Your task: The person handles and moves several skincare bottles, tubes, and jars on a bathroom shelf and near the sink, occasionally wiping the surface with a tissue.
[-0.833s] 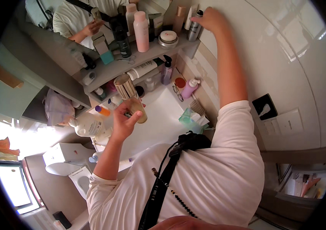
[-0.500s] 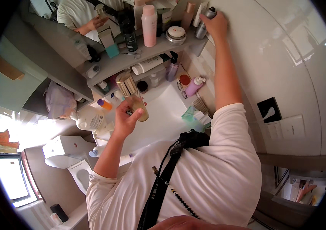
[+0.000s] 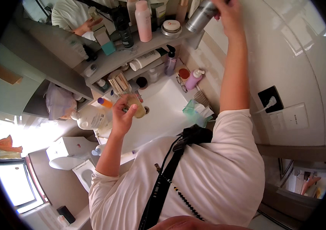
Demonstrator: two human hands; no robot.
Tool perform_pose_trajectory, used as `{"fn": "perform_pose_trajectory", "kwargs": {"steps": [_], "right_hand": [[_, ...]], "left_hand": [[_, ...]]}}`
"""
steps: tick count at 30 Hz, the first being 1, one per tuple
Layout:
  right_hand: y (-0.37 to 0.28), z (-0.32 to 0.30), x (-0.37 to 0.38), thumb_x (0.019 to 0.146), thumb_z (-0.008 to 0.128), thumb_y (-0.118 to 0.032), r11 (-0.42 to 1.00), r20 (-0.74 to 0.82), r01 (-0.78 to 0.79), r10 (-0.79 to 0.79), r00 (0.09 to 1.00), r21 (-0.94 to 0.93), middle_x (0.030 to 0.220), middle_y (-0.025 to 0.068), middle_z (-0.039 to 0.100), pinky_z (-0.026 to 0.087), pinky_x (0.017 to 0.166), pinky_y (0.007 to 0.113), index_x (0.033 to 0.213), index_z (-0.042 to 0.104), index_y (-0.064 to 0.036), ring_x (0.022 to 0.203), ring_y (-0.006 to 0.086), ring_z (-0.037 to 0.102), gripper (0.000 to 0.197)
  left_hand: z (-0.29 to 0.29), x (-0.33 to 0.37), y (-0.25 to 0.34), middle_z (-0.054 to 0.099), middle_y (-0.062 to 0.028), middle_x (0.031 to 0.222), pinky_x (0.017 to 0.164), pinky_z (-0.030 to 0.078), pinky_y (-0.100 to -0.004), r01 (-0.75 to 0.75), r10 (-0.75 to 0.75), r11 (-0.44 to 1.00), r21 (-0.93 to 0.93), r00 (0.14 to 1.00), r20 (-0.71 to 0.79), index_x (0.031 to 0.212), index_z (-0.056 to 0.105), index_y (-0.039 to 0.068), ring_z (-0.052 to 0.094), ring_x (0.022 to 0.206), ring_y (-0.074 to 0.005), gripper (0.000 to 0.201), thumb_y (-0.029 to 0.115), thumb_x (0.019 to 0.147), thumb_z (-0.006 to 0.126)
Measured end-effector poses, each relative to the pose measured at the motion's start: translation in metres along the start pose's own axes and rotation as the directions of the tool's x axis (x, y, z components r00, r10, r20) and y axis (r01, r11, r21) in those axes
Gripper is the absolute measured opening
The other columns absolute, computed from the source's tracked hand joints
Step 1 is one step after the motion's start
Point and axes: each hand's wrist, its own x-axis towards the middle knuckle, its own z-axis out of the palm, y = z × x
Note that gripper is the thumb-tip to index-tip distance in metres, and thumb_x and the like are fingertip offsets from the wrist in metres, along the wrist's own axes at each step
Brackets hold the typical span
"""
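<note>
- Left hand (image 3: 123, 118) has its fingers wrapped around the clear lower part of a gold-capped bottle (image 3: 134, 102), thumb pressed along the side. There's something yellowish in the clear part.
- That bottle's over the sink (image 3: 163, 115), leaning, with the shiny cap pointing up and left toward the shelves.
- Right hand (image 3: 230, 19) is way up in the top right corner, arm stretched along the tiled wall (image 3: 281, 57). Fingers are closed around a silver can (image 3: 202, 17), gripping its upper part, which gets cut off by the edge of the view.
- The can's tilted, bottom end down and left, right by the end of the upper shelf (image 3: 153, 46). Can't tell if it's touching the shelf or just off it.
- Just left of the can on that shelf: a round jar (image 3: 171, 30) with a white lid, then a tall pink bottle (image 3: 144, 23), then a dark bottle (image 3: 125, 37). Little scissors (image 3: 127, 49) lie near the dark one.
- Below that, a white tube (image 3: 147, 59) with a dark green cap is lying on its side, and a dark-topped pump bottle (image 3: 170, 64) is standing near it.
- By the wall-side corner of the sink: a lilac pump bottle (image 3: 193, 79), glasses (image 3: 181, 84) and a green tissue pack (image 3: 196, 112).
</note>
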Motion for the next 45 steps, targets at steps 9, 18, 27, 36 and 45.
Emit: {"fn": "perform_pose_trajectory", "kwargs": {"steps": [9, 18, 27, 36, 45], "right_hand": [[-0.05, 0.016, -0.018, 0.078, 0.076, -0.024, 0.938, -0.06, 0.154, -0.142, 0.988, 0.31, 0.08, 0.008, 0.063, 0.049, 0.058, 0.028, 0.096, 0.06, 0.0028, 0.066, 0.0144, 0.059, 0.036], [-0.07, 0.041, -0.063, 0.079, 0.075, -0.026, 0.964, 0.402, -0.248, 0.189, 0.896, 0.097, 0.083, 0.0108, 0.065, 0.053, 0.061, 0.033, 0.101, 0.061, -0.0007, 0.077, 0.0217, 0.066, 0.037], [-0.046, 0.049, -0.073, 0.071, 0.08, -0.036, 0.931, 0.275, -0.132, 0.035, 0.961, 0.339, 0.081, 0.0024, 0.061, 0.043, 0.051, 0.023, 0.094, 0.062, -0.0055, 0.066, 0.0079, 0.056, 0.042], [-0.057, 0.032, -0.077, 0.074, 0.079, -0.036, 0.959, 0.027, 0.071, -0.081, 0.996, 0.275, 0.076, 0.0022, 0.06, 0.042, 0.047, 0.021, 0.092, 0.062, -0.0048, 0.06, 0.0074, 0.054, 0.04], [-0.027, 0.018, -0.078, 0.071, 0.081, -0.042, 0.995, 0.094, 0.092, -0.088, 0.992, -0.043, 0.077, 0.0047, 0.063, 0.048, 0.061, 0.027, 0.091, 0.063, -0.0003, 0.066, 0.012, 0.058, 0.05]], "left_hand": [[-0.019, -0.02, -0.006, 0.066, -0.0069, 0.096, 0.083, 0.045, -0.0271, -0.041, 0.041, 0.999, -0.002, 0.997, -0.067, 0.108, 0.061, -0.003, 0.06, 0.089, -0.0128, 0.036, 0.026, 0.086, 0.067], [-0.032, -0.037, 0.003, 0.066, -0.007, 0.096, 0.085, 0.045, -0.0283, -0.011, 0.013, 0.999, 0.033, 0.998, -0.069, 0.102, 0.061, -0.003, 0.06, 0.089, -0.0135, 0.035, 0.027, 0.085, 0.069], [-0.043, -0.054, 0.001, 0.065, -0.0089, 0.098, 0.085, 0.046, -0.0306, 0.003, -0.003, 1.0, -0.004, 0.997, -0.078, 0.1, 0.062, -0.003, 0.061, 0.094, -0.0161, 0.033, 0.025, 0.084, 0.07], [-0.048, -0.066, 0.008, 0.066, -0.0092, 0.097, 0.089, 0.044, -0.0311, 0.005, -0.005, 1.0, 0.004, 0.997, -0.079, 0.102, 0.061, -0.003, 0.061, 0.095, -0.017, 0.03, 0.022, 0.086, 0.068], [-0.049, -0.066, 0.004, 0.066, -0.0094, 0.098, 0.089, 0.044, -0.0309, -0.003, 0.006, 0.999, 0.05, 0.998, -0.06, 0.104, 0.061, -0.003, 0.06, 0.095, -0.0159, 0.03, 0.021, 0.087, 0.067]]}}
